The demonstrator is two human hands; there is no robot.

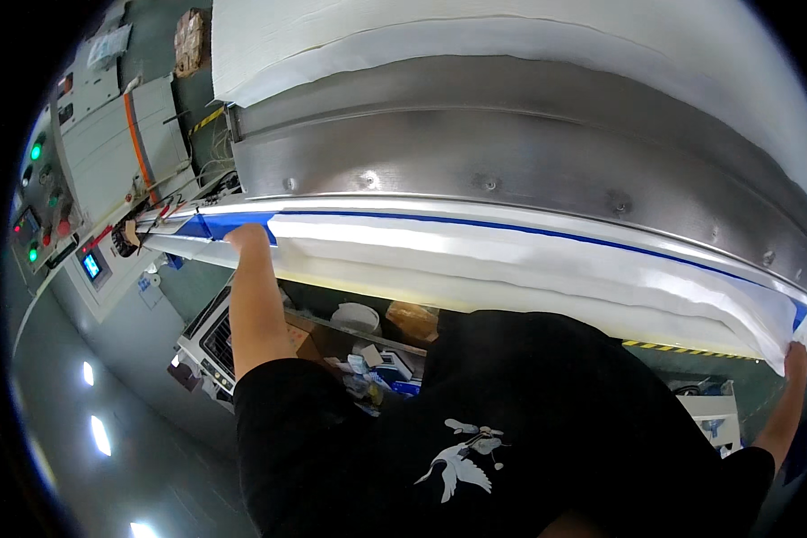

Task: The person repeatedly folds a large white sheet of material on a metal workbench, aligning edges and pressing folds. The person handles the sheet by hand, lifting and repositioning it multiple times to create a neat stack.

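Both my arms are stretched wide along a long machine bar. My left hand (248,235) is at the bar's left end, over a blue strip (235,221) and beside the left end of a white sheet (475,248). Its fingers look curled, but what they grip is hidden. Far to the right, my right hand (795,360) is closed on the right corner of this sheet. Between my hands the sheet lies lengthwise in loose folds, its near part hanging toward me. A thin blue line runs along its far edge.
Behind the bar rises a bolted grey metal panel (439,148), with white material (511,40) above it. A control panel with lit buttons (40,202) and a small screen (91,265) stand at left. Below the bar are a white bucket (356,317) and loose items.
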